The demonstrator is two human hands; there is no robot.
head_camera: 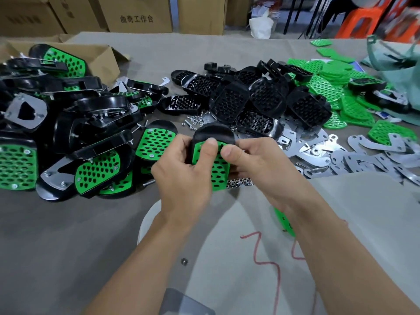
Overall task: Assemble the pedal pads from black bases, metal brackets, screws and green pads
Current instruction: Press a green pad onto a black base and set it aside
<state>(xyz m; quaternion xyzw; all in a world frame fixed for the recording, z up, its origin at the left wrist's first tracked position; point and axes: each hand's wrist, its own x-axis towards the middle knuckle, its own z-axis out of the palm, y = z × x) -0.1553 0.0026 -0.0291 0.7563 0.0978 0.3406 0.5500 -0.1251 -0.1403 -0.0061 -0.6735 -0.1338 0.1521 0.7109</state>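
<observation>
**A:** What lies nearest the person?

**B:** One grey plate (pixel 186 303) at the bottom edge and one nut (pixel 184 261) on the table (pixel 68 235). There is also one red line (pixel 266 258) squiggled across a paler sheet (pixel 341 212). One stray pad (pixel 284 221) pokes out from under the right forearm, mostly hidden.

**A:** And the hands?

**B:** Two. The left hand (pixel 184 176) and the right hand (pixel 256 169) both curl round one black base (pixel 213 133). One green pad (pixel 216 169) lies on it, and both thumbs press near the pad's upper edge. It is held over the middle of the table. The fingers hide the base's sides.

**A:** What is around it?

**B:** A small heap of nuts (pixel 241 182) sits beside the pad's lower corner, and one screw (pixel 148 183) lies left of the left hand. On the left is a pile of finished pedals (pixel 68 133), well over ten. They overlap too much for an exact count. Behind the hands lie roughly a dozen bare bases (pixel 250 98). To the right is a heap of brackets (pixel 363 155), and beyond it are loose pads (pixel 336 87). Both are too tangled to count.

**A:** Farthest off?

**B:** One open box (pixel 102 55) stands behind the pedals. Past it are cartons (pixel 136 17) in a row, at least four, and one white bag (pixel 261 26). The orange stools (pixel 363 21) are too blurred to number.
</observation>
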